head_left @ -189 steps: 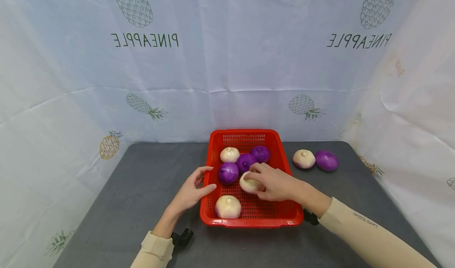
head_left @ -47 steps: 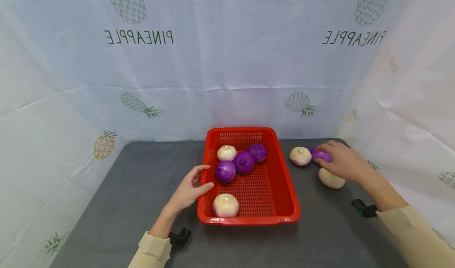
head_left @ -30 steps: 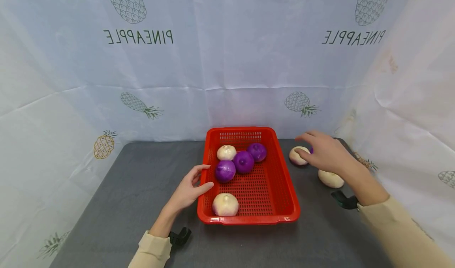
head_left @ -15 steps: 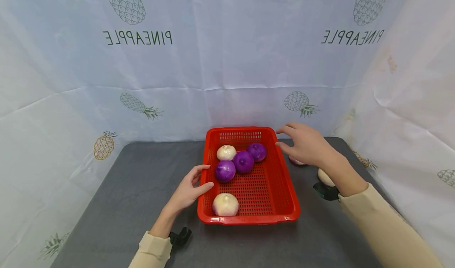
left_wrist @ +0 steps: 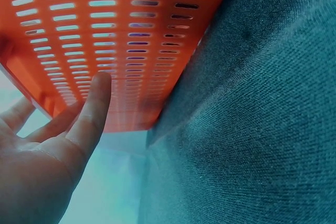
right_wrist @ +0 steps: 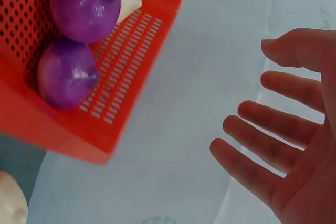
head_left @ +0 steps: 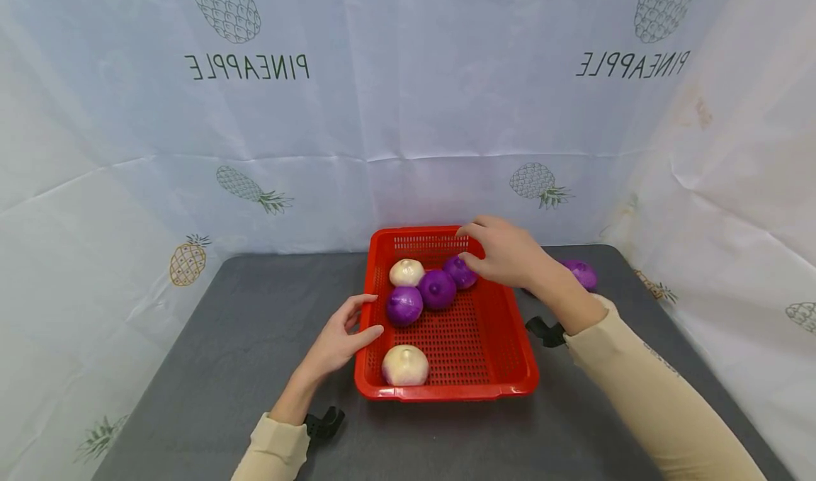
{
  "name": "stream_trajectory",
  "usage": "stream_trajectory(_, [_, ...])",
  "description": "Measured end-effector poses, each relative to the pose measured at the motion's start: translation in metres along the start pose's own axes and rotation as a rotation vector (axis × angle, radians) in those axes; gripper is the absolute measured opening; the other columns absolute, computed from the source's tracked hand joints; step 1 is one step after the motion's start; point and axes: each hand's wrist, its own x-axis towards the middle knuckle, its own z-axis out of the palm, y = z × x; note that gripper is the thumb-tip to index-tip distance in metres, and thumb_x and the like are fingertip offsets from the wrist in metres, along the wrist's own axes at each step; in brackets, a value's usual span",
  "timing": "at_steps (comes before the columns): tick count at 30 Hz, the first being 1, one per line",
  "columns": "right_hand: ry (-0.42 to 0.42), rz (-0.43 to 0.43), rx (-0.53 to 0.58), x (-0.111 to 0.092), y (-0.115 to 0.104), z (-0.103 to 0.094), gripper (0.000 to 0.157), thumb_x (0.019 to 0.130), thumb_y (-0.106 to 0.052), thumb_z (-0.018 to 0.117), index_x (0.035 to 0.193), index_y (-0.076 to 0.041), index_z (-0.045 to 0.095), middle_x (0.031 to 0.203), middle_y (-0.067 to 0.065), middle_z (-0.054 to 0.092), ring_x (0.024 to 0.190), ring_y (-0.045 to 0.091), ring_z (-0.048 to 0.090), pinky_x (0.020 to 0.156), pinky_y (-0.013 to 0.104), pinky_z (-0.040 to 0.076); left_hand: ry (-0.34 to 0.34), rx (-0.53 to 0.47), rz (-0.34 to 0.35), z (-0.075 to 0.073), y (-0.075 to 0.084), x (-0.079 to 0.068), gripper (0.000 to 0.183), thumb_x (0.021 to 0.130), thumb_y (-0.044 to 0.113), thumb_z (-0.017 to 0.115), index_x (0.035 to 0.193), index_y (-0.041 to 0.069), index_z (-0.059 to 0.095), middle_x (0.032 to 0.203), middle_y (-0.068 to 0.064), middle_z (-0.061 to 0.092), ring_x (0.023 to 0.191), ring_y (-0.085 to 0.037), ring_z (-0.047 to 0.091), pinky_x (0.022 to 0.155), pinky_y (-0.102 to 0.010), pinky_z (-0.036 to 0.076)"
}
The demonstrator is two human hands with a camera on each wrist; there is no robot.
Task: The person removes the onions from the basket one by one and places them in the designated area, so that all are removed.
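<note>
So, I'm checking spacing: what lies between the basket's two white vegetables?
The head view shows a purple vegetable beside the far white vegetable, then bare basket floor to the near white vegetable.

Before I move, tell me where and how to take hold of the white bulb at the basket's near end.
Grip the white bulb by its round sides, below the nub, probably from above and the right with the right hand. The nub points up; bare floor of the red basket lies to its right, while the left and near walls are close.
</note>
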Motion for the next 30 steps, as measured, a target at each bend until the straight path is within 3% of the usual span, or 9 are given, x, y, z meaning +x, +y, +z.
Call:
stream_trajectory(12, [-0.045, -0.041, 0.013, 0.028, -0.013, 0.029, 0.036, 0.095, -0.026, 0.069, 0.128, -0.012, 0.067, 0.129, 0.009, 0.061, 0.116, 0.030, 0.060, 0.088, 0.050, 0.056, -0.010, -0.018, 0.008, -0.001, -0.002, 0.000, 0.062, 0.094, 0.017, 0.072, 0.147, 0.005, 0.043, 0.142, -0.021, 0.050, 0.123, -0.040, 0.056, 0.085, -0.043, 0.060])
stream_trajectory(19, [-0.137, -0.028, -0.008, 0.041, -0.017, 0.052, 0.038, 0.095, -0.027, 0.067, 0.130, -0.013, 0.065, 0.133, 0.010, 0.058, 0.118, 0.028, 0.057, 0.084, 0.050, 0.056, -0.019, -0.027, 0.013, -0.002, 0.000, 0.000, 0.061, 0.095, 0.017, 0.071, 0.147, 0.004, 0.043, 0.143, -0.023, 0.049, 0.124, -0.043, 0.055, 0.085, -0.045, 0.060])
stream_trajectory(30, [-0.269, -0.024, -0.044, 0.046, -0.020, 0.082, 0.045, 0.094, -0.025, 0.066, 0.137, -0.013, 0.062, 0.134, 0.009, 0.056, 0.121, 0.028, 0.054, 0.092, 0.054, 0.054, -0.016, -0.021, 0.009, -0.001, -0.001, 0.000, 0.063, 0.094, 0.017, 0.072, 0.147, 0.003, 0.042, 0.144, -0.023, 0.048, 0.124, -0.042, 0.055, 0.085, -0.045, 0.060])
